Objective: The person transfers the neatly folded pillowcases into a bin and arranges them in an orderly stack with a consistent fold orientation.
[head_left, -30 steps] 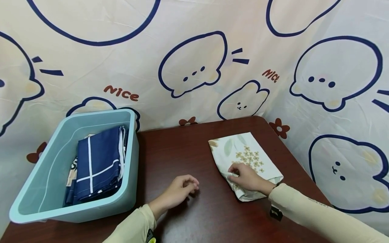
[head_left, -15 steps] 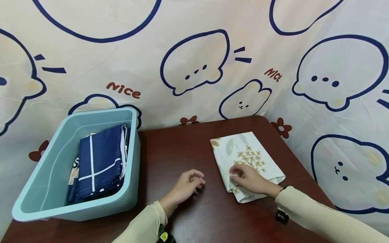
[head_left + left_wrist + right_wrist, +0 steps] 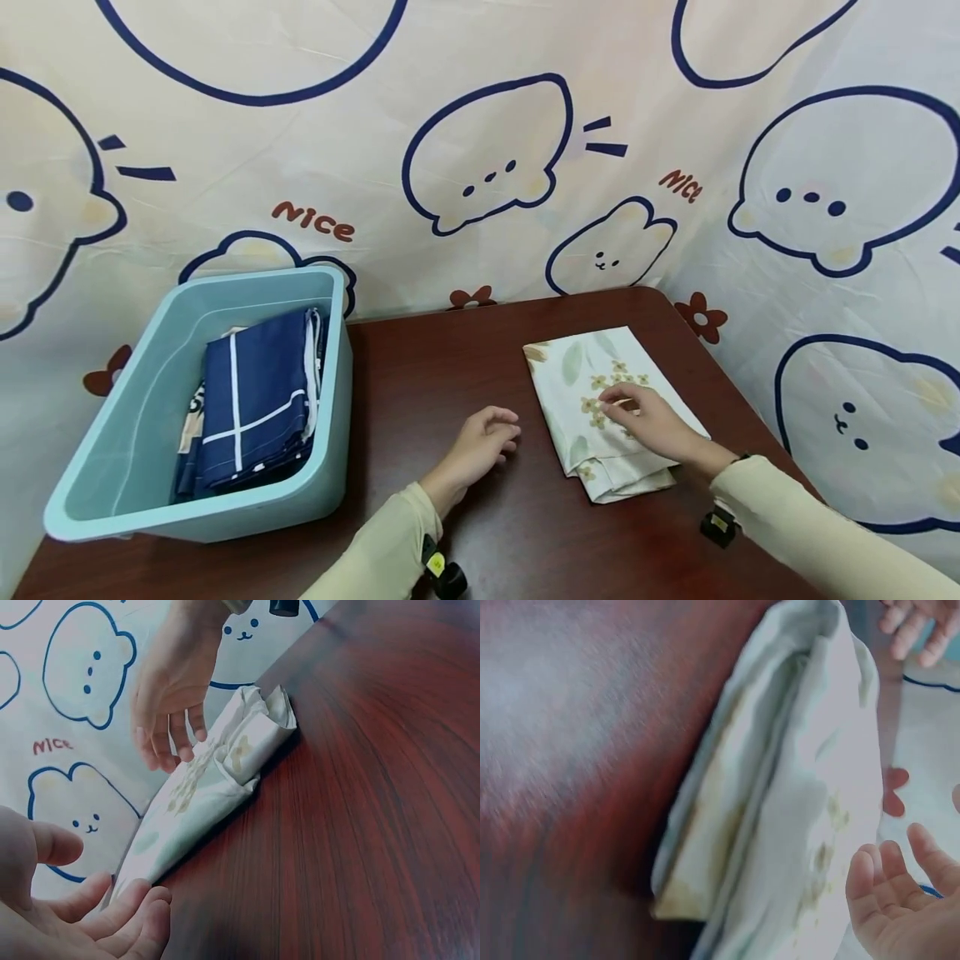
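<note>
A folded white cloth (image 3: 558, 392) with yellow flowers and green leaves lies on the brown table (image 3: 450, 358), right of centre in the head view. Over its front half is my right hand (image 3: 652, 425), fingers loosely bent and holding nothing. The left wrist view shows that right hand (image 3: 176, 682) just above the cloth (image 3: 180, 821). To the left of the cloth, my left hand (image 3: 478, 446) hovers over bare wood with relaxed fingers. Seen from the right wrist, the cloth (image 3: 817, 772) has several stacked layers along its near edge.
A light blue plastic tub (image 3: 150, 450) stands at the table's left. Inside it, folded navy fabric (image 3: 258, 367) with white lines rests on other folded pieces. A printed curtain (image 3: 480, 50) hangs behind and to the right of the table.
My right hand has moved off the cloth's front left edge, back and to the right over its flowers. My left hand has shifted right and slightly farther away, closer to the cloth.
</note>
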`<state>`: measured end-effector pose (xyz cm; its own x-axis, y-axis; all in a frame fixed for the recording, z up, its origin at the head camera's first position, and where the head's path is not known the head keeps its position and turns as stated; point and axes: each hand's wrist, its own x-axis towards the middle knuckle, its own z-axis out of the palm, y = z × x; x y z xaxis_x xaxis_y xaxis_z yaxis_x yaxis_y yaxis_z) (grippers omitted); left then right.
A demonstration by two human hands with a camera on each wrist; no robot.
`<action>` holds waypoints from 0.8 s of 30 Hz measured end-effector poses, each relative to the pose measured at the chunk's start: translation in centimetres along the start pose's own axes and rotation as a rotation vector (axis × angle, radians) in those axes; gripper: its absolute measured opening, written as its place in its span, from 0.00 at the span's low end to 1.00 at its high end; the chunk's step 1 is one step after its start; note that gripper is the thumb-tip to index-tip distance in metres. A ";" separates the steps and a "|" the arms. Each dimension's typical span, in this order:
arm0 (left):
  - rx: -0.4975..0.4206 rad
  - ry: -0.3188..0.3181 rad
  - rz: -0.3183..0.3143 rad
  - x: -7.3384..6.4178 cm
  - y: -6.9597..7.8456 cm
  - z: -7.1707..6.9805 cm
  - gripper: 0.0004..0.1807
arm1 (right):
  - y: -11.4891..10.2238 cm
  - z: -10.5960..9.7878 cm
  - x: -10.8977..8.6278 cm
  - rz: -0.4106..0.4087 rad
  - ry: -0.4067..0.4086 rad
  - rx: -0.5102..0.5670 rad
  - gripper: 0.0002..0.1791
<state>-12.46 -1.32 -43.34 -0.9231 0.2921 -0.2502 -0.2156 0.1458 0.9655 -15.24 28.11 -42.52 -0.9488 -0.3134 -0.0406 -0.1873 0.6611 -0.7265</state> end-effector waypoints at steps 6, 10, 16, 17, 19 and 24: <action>-0.016 0.027 -0.021 0.5 0.4 0.8 0.18 | 0.7 -1.5 -0.3 0.005 0.062 -0.024 0.19; -0.023 0.027 -0.030 0.7 0.5 1.3 0.18 | 1.3 -2.2 -0.6 0.014 0.095 -0.063 0.19; -0.017 0.025 -0.031 1.2 0.4 1.8 0.19 | 2.4 -3.1 -0.9 0.032 0.138 -0.072 0.20; -0.016 0.028 -0.028 1.3 0.4 1.8 0.19 | 2.6 -3.2 -0.9 0.041 0.143 -0.073 0.20; -0.018 0.036 -0.020 1.5 0.3 1.9 0.19 | 3.0 -3.3 -0.9 0.065 0.154 -0.083 0.20; -0.025 0.063 -0.025 2.2 0.0 2.3 0.20 | 4.3 -3.7 -1.0 0.123 0.159 -0.101 0.21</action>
<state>-13.71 1.49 -44.04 -0.9353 0.2283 -0.2704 -0.2464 0.1284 0.9606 -16.04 33.75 -43.10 -0.9927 -0.1198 -0.0107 -0.0842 0.7553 -0.6500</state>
